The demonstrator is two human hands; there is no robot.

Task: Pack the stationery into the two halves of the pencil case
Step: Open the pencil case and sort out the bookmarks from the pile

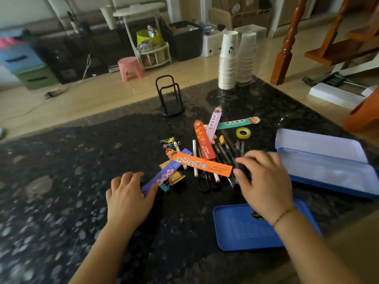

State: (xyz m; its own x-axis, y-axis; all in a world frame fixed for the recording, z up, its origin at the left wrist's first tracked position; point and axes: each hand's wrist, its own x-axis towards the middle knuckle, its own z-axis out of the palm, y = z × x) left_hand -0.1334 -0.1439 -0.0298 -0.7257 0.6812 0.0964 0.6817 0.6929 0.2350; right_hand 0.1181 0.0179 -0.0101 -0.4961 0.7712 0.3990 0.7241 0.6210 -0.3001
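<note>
Dark speckled stone table (61, 165), glossy, set in a cluttered room: pale wood floor, pink plastic stool (130, 68), two stacks of paper cups (227, 62) at the far table edge, black wire stand (169, 97) beside them.

Your left hand (128, 198) lies palm down on the table, fingers loosely bent, thumb touching the near end of the purple bookmark (162, 176); nothing is clasped. Your right hand (264, 181) hovers over the pile's right side, grip partly open, fingers curved down toward the dark pens (223, 149). Motion blur hides the fingertips, so you cannot tell whether they pinch anything.

Stationery sits in a loose heap mid-table: flat card bookmarks, the orange one (202, 163) lying across the pile, a red one (203, 141), a lilac one (214, 124), a green one (238, 122) further back. Black-handled scissors (207, 181), a white stick (194, 156), coloured binder clips (170, 140) and a yellow tape ring (243, 133) lie among or near them.

The pencil case (328, 160) rests open at right, blue rim, pale lining, well apart from the heap. A flat blue tray (242, 228) lies under your right wrist.
</note>
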